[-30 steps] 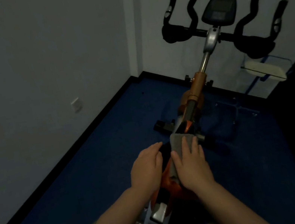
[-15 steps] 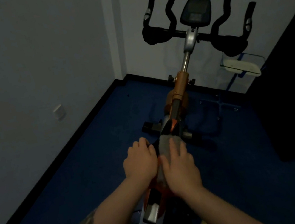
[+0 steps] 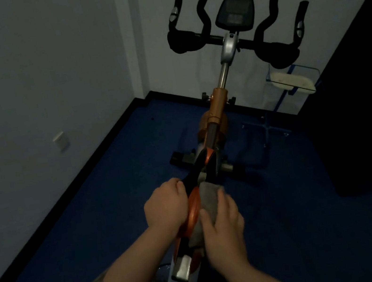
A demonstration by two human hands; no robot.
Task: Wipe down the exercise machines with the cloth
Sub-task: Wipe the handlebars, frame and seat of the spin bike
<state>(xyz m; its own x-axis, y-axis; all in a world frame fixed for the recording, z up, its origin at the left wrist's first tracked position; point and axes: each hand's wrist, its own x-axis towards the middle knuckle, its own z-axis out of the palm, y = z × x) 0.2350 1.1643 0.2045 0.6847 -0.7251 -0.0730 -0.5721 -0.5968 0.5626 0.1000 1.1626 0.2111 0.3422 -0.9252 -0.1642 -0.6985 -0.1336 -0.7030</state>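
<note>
Cloth point(image 3: 209, 201) lies under my right hand point(image 3: 223, 228), fingers flat, pressing it to the bike point(image 3: 193, 211) frame's right side. My left hand point(image 3: 165, 206) curls over the frame's left side, steadying it. I should keep pressure even, stroking far toward the handlebars point(image 3: 234, 40).

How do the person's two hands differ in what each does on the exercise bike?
The right hand presses the grey cloth against the frame; the left hand touches no cloth. The left hand curls round the orange frame; the right hand's fingers lie flatter. Both rest on the same bike.
</note>
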